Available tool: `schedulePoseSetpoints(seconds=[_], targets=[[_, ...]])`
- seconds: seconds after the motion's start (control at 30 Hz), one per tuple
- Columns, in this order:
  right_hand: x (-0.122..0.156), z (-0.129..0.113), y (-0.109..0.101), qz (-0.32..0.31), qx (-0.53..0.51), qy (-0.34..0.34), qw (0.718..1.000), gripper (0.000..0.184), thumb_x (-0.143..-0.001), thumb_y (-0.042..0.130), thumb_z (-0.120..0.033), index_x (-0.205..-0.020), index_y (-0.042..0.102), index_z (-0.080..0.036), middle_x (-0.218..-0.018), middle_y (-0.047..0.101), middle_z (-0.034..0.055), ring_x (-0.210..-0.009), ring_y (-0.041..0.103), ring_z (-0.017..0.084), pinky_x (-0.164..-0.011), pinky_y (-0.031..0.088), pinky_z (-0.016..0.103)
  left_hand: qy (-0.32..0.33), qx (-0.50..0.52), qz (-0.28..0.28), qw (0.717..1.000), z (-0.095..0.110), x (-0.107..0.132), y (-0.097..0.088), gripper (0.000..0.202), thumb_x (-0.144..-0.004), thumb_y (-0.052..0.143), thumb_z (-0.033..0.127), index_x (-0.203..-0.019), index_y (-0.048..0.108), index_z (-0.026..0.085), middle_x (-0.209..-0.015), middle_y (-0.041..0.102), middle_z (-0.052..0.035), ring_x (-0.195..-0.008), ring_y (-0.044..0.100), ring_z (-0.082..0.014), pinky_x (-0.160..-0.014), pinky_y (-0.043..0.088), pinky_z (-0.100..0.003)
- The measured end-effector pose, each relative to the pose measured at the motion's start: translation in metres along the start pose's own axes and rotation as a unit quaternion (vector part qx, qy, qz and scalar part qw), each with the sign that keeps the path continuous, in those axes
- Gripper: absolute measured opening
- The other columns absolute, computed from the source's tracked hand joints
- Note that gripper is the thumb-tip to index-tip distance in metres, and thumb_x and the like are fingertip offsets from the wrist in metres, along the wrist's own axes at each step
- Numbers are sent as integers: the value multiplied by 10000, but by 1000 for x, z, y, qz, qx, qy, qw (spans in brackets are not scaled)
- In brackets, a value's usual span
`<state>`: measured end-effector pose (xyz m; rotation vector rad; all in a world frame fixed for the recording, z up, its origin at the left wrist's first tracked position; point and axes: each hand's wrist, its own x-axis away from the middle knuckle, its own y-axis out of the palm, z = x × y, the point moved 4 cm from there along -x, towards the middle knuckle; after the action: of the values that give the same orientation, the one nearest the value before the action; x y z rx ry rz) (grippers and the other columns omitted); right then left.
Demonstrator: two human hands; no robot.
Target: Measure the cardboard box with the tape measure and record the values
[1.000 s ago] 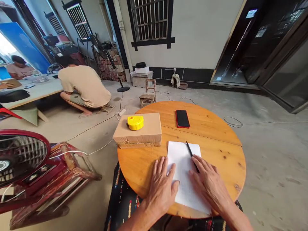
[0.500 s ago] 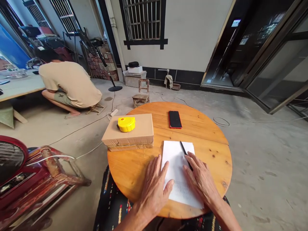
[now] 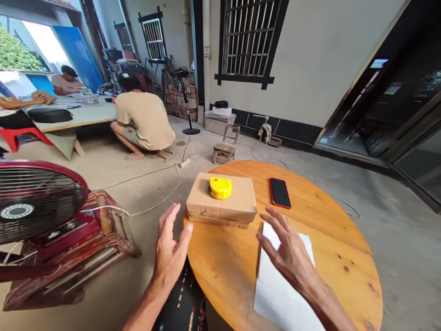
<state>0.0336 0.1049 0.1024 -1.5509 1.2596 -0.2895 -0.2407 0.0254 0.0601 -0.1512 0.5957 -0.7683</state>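
Observation:
A brown cardboard box [image 3: 241, 193] lies on the round wooden table [image 3: 220, 262], with a yellow tape measure [image 3: 221, 188] on its top. My left hand [image 3: 171, 248] is raised by the table's left edge, just short of the box's near left corner; its fingers are apart and hold nothing. Over the white paper [image 3: 275, 285] hovers my right hand [image 3: 285, 246], open and empty, near the box's right front corner. The pen seen earlier does not show; my right hand and forearm cover part of the sheet. A phone with a red edge [image 3: 280, 192] lies right of the box.
A red fan [image 3: 37, 202] stands on a worn wooden chair frame [image 3: 103, 243] at left. Beyond it, a person [image 3: 144, 115] squats by a long table [image 3: 93, 109], where other people sit. A small wooden chair [image 3: 225, 147] stands behind my table; cables [image 3: 172, 184] cross the floor.
The view has swung left. Both my hands have lifted off the paper and moved toward the box, the left one out past the table's left edge.

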Motion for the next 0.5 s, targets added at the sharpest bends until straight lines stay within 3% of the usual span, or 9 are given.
schedulePoseSetpoints(seconds=[0.1, 0.2, 0.27, 0.33, 0.4, 0.47, 0.5], targets=[[-59, -39, 18, -34, 11, -51, 998, 502, -874, 572, -379, -1337, 507, -197, -1469, 456, 169, -1294, 488, 351, -1014, 446, 547, -95, 70, -27, 993, -20, -30, 10, 553, -911, 540, 465, -1413, 439, 256, -1494, 432, -99, -1342, 452, -276, -1109, 387, -443], [-110, -63, 40, -81, 58, -59, 993, 763, -786, 677, -408, -1445, 386, -159, -1528, 353, 219, -1327, 436, 399, -1007, 418, 583, -156, 143, -76, 974, -34, -50, 31, 608, -916, 524, 492, -1449, 400, 227, -1513, 421, -120, -1350, 451, -282, -1104, 386, -441], [-134, -73, 53, -119, 77, -68, 988, 821, -744, 719, -417, -1444, 391, -140, -1490, 407, 230, -1319, 440, 401, -1010, 405, 563, -172, 181, -103, 963, -38, -59, 42, 626, -913, 524, 500, -1449, 404, 200, -1501, 445, -126, -1346, 460, -282, -1109, 378, -434], [-146, -76, 60, -140, 57, -61, 987, 717, -746, 714, -411, -1363, 491, -123, -1340, 563, 209, -1226, 524, 367, -994, 413, 509, -174, 203, -124, 956, -39, -65, 49, 593, -914, 517, 500, -1419, 453, 196, -1452, 511, -115, -1300, 513, -280, -1086, 407, -421], [-146, -71, 60, -133, -34, -15, 990, 584, -774, 680, -429, -1265, 572, -133, -1143, 669, 153, -1062, 609, 315, -918, 454, 446, -161, 221, -140, 952, -35, -69, 52, 540, -919, 502, 486, -1378, 508, 202, -1386, 581, -97, -1237, 570, -274, -1045, 449, -401], [-137, -59, 51, -70, -187, 63, 978, 544, -795, 646, -487, -1221, 596, -153, -1039, 689, 103, -934, 633, 270, -819, 485, 390, -143, 233, -144, 951, -29, -68, 50, 512, -923, 484, 459, -1360, 528, 195, -1354, 608, -87, -1217, 584, -266, -1029, 462, -386], [-129, -50, 43, -16, -267, 102, 958, 546, -797, 637, -511, -1218, 597, -164, -1020, 687, 86, -904, 632, 253, -779, 490, 365, -136, 236, -141, 952, -26, -64, 47, 515, -925, 475, 447, -1367, 520, 188, -1358, 604, -89, -1227, 575, -265, -1034, 458, -382]])
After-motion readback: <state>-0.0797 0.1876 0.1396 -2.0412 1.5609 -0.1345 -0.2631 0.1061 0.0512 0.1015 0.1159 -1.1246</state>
